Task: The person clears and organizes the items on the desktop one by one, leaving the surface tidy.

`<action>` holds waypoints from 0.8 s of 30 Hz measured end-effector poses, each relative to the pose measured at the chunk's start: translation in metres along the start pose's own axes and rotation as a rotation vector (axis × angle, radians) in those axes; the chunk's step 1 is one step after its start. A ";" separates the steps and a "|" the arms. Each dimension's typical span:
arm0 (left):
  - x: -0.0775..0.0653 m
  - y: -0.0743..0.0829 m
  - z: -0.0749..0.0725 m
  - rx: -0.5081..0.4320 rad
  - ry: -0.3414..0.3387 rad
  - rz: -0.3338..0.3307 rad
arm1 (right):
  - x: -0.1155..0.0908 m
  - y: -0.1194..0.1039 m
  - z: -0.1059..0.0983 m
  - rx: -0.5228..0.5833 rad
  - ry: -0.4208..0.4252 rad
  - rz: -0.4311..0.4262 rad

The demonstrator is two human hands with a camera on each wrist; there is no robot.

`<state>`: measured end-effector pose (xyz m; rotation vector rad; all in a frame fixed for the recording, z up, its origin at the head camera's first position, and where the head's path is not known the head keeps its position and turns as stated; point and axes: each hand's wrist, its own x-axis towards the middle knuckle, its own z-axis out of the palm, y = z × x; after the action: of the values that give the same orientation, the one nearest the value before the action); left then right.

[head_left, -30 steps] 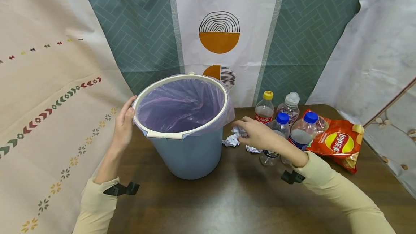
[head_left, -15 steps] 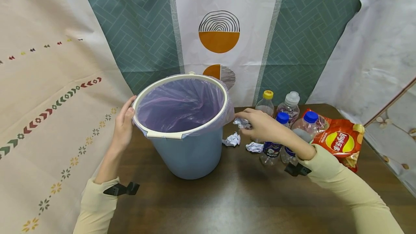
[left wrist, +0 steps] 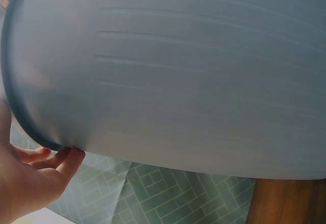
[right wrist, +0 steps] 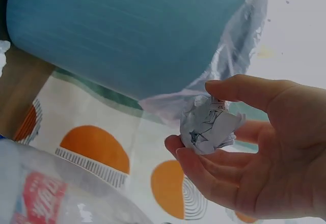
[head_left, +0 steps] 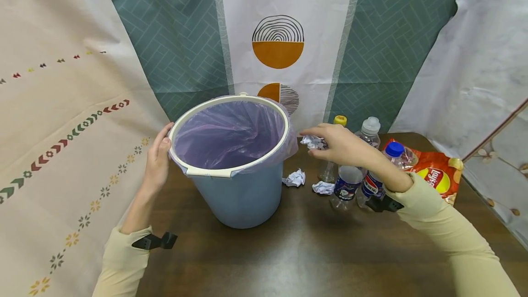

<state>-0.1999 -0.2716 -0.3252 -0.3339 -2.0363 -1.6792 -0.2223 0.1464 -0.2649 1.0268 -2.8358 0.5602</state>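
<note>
My right hand [head_left: 346,148] pinches a crumpled paper ball [right wrist: 211,124] between thumb and fingertips, raised over the table just right of the bin. At its left side, my left hand [head_left: 157,157] holds the light blue trash bin [head_left: 243,200] by the cream rim [head_left: 208,172]; in the left wrist view its fingers [left wrist: 71,165] press against the wall beneath the edge. A translucent purple bag [head_left: 231,136] lines the bin and hangs over the rim. Two other crumpled paper balls lie on the table, one by the bin [head_left: 294,178], the other paper ball [head_left: 323,188] further right.
Plastic bottles stand close together at right: a yellow-capped bottle [head_left: 340,120] partly behind the right hand, a white-capped bottle [head_left: 371,126], and two with Pepsi labels [head_left: 346,189]. A red Lay's chip bag [head_left: 437,178] lies beyond them. A patterned curtain [head_left: 185,31] hangs behind the table.
My right hand has lifted the paper ball off the table, moving up and slightly right. The left hand and the bin stay where they were.
</note>
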 end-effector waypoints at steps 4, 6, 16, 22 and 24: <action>0.000 -0.001 0.000 -0.005 0.003 0.001 | 0.001 -0.001 -0.007 -0.010 0.023 -0.013; 0.000 -0.001 0.000 -0.005 0.002 0.002 | 0.002 -0.001 -0.010 -0.011 0.036 -0.021; -0.001 0.000 -0.001 -0.020 0.002 0.003 | 0.008 -0.005 -0.020 0.009 0.097 -0.038; -0.001 0.000 -0.001 -0.033 0.000 0.001 | 0.016 -0.008 -0.024 0.011 0.152 -0.038; 0.000 0.000 -0.001 -0.034 -0.004 0.000 | 0.018 -0.009 -0.025 0.021 0.167 -0.029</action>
<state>-0.1996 -0.2722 -0.3256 -0.3491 -2.0123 -1.7162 -0.2317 0.1385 -0.2359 0.9740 -2.6718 0.6420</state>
